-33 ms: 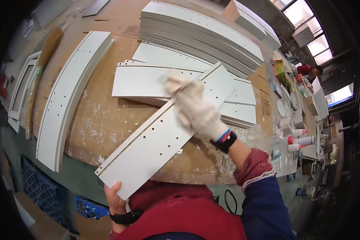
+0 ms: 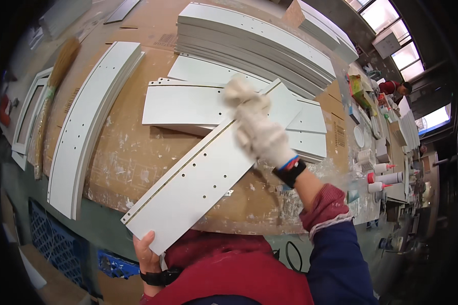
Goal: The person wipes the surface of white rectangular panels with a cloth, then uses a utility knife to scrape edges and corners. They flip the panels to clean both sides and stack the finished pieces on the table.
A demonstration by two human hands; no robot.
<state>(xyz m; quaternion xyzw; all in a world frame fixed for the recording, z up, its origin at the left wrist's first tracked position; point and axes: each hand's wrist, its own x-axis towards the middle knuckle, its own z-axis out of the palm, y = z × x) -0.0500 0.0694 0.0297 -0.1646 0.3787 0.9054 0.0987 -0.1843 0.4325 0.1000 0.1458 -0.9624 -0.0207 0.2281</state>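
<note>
Left hand [image 2: 146, 251] gripped panel [image 2: 188, 188] at 7 o'clock; right hand [image 2: 257, 122] at 1, hold unclear. Likely wipe step; next needed steadiness.

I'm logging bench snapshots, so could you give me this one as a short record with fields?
Left hand: bare, gripping the near end of the white grooved board
Right hand: gloved, blurred, at the board's far part; whether it holds anything is unclear
Board pose: slanting from lower left to upper right, near end past the cardboard's edge
Behind: tall stack of white boards
Left side: smaller board stack, straw broom
Surface: cardboard, white-spotted
Right side: bottles with red tips
</note>
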